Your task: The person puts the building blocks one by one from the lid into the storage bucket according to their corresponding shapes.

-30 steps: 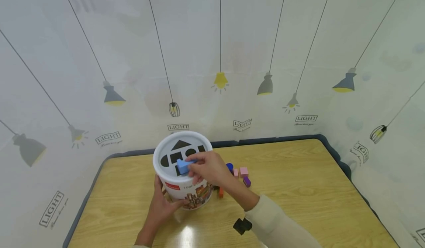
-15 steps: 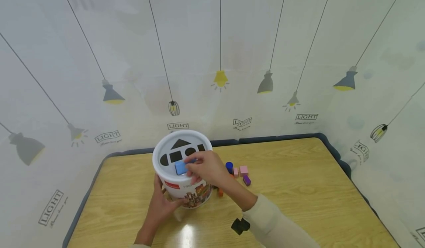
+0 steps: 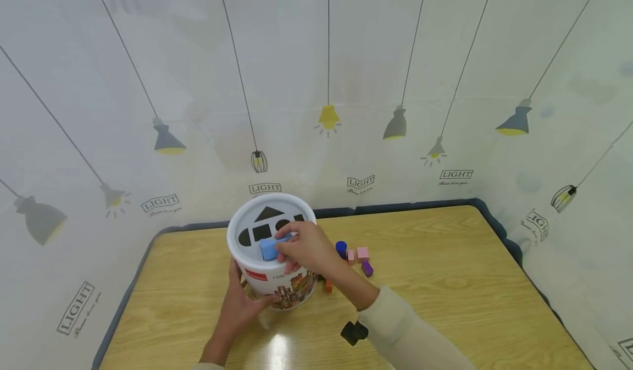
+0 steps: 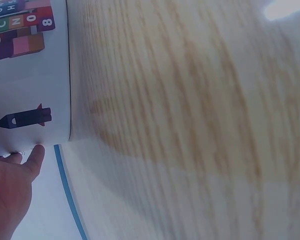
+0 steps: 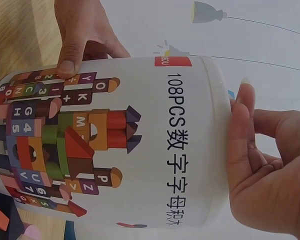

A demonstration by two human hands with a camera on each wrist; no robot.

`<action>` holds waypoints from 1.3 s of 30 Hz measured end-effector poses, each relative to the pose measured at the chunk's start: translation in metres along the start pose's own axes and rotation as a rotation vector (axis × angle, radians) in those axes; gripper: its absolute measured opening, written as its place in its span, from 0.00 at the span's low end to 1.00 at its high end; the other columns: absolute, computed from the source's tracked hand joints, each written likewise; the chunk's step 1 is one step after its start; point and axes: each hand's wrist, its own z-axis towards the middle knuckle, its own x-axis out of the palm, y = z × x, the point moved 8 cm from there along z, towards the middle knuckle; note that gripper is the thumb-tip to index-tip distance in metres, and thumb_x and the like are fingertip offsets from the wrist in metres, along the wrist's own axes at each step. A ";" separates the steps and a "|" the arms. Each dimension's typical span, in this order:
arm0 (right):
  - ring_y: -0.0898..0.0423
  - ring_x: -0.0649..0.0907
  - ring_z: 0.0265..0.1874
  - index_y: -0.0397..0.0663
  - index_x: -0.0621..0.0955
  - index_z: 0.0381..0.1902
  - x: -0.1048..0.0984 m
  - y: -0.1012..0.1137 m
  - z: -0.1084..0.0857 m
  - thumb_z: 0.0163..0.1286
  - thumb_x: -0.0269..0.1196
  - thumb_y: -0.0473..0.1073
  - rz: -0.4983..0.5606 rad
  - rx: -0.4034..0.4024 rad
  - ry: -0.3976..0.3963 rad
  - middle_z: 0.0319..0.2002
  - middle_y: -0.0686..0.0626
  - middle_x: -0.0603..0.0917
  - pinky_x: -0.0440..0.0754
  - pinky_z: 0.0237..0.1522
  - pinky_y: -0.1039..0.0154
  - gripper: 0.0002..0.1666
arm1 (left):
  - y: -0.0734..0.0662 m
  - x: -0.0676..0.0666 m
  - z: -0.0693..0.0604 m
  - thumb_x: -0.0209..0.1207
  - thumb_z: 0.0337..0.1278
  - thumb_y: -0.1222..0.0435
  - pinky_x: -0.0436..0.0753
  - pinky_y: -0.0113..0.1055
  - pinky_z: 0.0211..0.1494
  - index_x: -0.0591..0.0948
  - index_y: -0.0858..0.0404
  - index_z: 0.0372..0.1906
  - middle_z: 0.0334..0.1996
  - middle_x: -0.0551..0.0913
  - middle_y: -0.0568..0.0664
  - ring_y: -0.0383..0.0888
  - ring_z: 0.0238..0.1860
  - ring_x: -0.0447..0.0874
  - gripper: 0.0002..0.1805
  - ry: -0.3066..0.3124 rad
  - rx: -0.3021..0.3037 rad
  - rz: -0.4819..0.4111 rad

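In the head view a white bucket (image 3: 254, 287) with printed block pictures stands on the table. Its lid (image 3: 247, 216) has black shaped openings: a triangle, a square, a half-round one and others partly covered. My left hand (image 3: 237, 307) grips the bucket's lower left side, the thumb (image 5: 69, 62) lying across the front wall. With thumb and fingers my right hand (image 3: 312, 252) pinches a light blue block (image 3: 268, 249) at the front part of the lid, over an opening it mostly covers. Only a sliver of that block shows in the right wrist view.
Right of the bucket lie several loose blocks: a blue cylinder (image 3: 341, 249), a pink cube (image 3: 362, 254), a purple block (image 3: 367, 269) and an orange block (image 3: 328, 286). A wall (image 3: 376, 56) printed with lamps rises behind the wooden table (image 3: 445, 282).
The light blue block has turned and shifted slightly left on the lid, still pinched by my right hand. My left hand keeps its grip on the bucket.
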 end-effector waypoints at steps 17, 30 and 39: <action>0.52 0.84 0.15 0.46 0.81 0.39 -0.002 -0.001 -0.002 0.66 0.65 0.39 0.009 0.006 -0.023 0.22 0.49 0.86 0.88 0.27 0.49 0.05 | 0.000 0.001 0.000 0.82 0.26 0.59 0.66 0.67 0.66 0.39 0.36 0.76 0.73 0.59 0.48 0.55 0.73 0.56 0.75 0.010 -0.001 -0.026; 0.54 0.84 0.15 0.42 0.82 0.44 -0.018 -0.005 0.003 0.66 0.63 0.39 0.024 -0.005 -0.068 0.22 0.48 0.86 0.87 0.22 0.58 0.10 | -0.007 0.001 -0.002 0.82 0.27 0.56 0.66 0.65 0.68 0.39 0.36 0.76 0.73 0.58 0.45 0.54 0.73 0.56 0.75 0.011 -0.007 -0.029; 0.55 0.84 0.16 0.39 0.83 0.44 -0.045 -0.016 0.010 0.67 0.63 0.38 0.119 -0.025 -0.149 0.23 0.43 0.85 0.88 0.23 0.61 0.10 | -0.008 0.001 -0.003 0.81 0.26 0.55 0.66 0.65 0.68 0.39 0.34 0.76 0.74 0.57 0.44 0.54 0.74 0.55 0.74 0.008 -0.019 -0.014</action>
